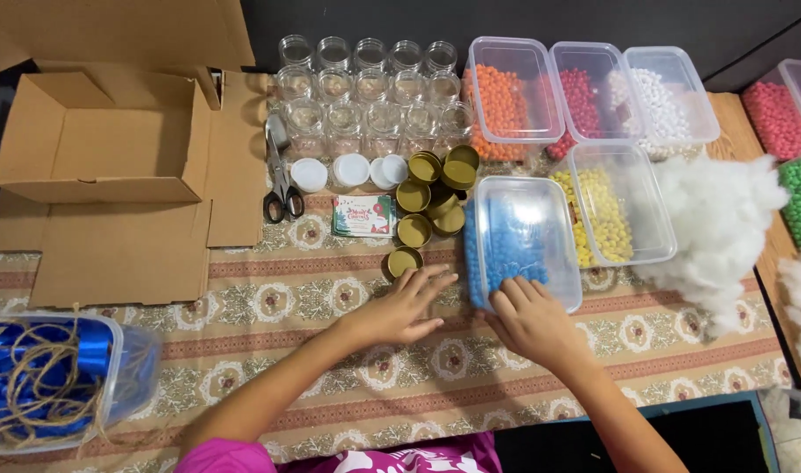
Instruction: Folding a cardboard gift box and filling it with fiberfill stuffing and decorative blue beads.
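The clear plastic tub of blue balls stands on the patterned tablecloth, just in front of the person, with its long side running away from the body toward the other tubs and its open mouth turned up. It seems a little tilted, its near edge raised, though I cannot tell this for sure. The right hand lies on the near edge of the tub with the fingers curled over the rim, gripping the wall. The left hand rests flat on the cloth just beside the tub's left side, fingers spread and holding nothing; its fingertips are near a gold lid. I judge that the main risk is a spill: if the tub tips further, the small blue balls may roll out over the cloth and under the pile of gold lids. The tub of yellow balls touches it on the right, so a push could shift that one also. The white stuffing lies farther right.
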